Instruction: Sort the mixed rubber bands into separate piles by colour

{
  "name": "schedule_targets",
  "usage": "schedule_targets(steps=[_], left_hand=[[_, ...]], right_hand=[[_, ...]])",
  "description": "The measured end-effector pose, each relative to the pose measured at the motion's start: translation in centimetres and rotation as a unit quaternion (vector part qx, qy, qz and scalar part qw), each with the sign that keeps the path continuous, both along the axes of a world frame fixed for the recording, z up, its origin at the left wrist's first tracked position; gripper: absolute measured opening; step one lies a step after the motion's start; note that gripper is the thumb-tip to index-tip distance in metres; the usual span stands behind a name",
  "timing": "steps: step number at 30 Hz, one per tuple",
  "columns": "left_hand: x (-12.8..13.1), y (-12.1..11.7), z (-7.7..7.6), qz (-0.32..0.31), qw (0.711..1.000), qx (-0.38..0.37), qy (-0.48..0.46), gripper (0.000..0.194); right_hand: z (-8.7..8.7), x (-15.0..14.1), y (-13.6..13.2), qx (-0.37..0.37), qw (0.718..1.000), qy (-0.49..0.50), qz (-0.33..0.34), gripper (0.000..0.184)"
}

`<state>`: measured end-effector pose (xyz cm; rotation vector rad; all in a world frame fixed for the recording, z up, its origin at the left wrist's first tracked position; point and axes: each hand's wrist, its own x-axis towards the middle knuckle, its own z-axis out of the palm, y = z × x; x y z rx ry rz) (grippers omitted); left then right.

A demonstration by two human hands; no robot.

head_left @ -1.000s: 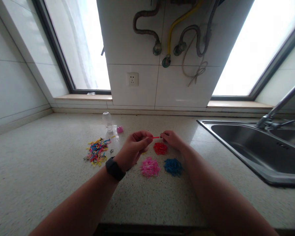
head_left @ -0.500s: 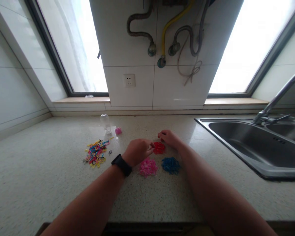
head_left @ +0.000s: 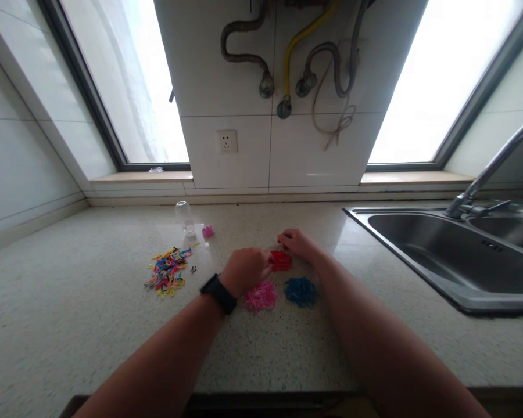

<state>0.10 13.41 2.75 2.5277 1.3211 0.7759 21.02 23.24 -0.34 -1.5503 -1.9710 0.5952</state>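
My left hand (head_left: 249,270), with a black watch (head_left: 220,293) on its wrist, reaches down to the left edge of a pile of red rubber bands (head_left: 281,260). Its fingers are closed together at the bands; what lies between the tips is hidden. My right hand (head_left: 301,244) rests just beyond the red pile, fingers curled and closed, and anything in them is too small to make out. Nearer to me lie a pile of pink rubber bands (head_left: 261,296), partly under my left hand, and a pile of blue rubber bands (head_left: 301,291) below my right wrist.
At left a heap of mixed-colour rubber bands (head_left: 169,270) lies on the speckled counter (head_left: 91,302). Behind it are a clear bottle (head_left: 185,219) and a pink cap (head_left: 207,231). A steel sink (head_left: 418,244) with a tap (head_left: 483,174) takes up the right side.
A second ago a red rubber band was stretched between both hands. My left hand has since moved down to the red pile, while the right stayed close to its place. The view shifted slightly.
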Motion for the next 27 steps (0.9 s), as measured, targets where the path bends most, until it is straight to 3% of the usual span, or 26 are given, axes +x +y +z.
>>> schedule_targets(steps=[7, 15, 20, 24, 27], left_hand=[[0.3, -2.0, 0.4, -0.057, 0.996, 0.059, -0.026, 0.018], [1.5, -7.8, 0.8, -0.211, 0.973, 0.074, 0.051, 0.014], [0.4, -10.9, -1.0, -0.256, 0.965, 0.027, 0.053, 0.009], [-0.3, -11.7, -2.5, -0.31, 0.947, 0.059, 0.054, 0.006], [-0.5, -11.6, -2.7, -0.356, 0.927, 0.091, 0.074, 0.013]], right_hand=[[-0.4, 0.1, 0.2, 0.002, 1.0, -0.005, 0.003, 0.031], [-0.5, 0.3, 0.2, 0.007, 1.0, -0.002, 0.007, 0.029], [-0.6, 0.5, 0.3, 0.006, 1.0, -0.001, 0.013, 0.03], [-0.7, 0.7, 0.4, 0.007, 1.0, -0.004, 0.013, 0.031], [-0.8, 0.9, 0.5, 0.006, 1.0, -0.005, 0.017, 0.032]])
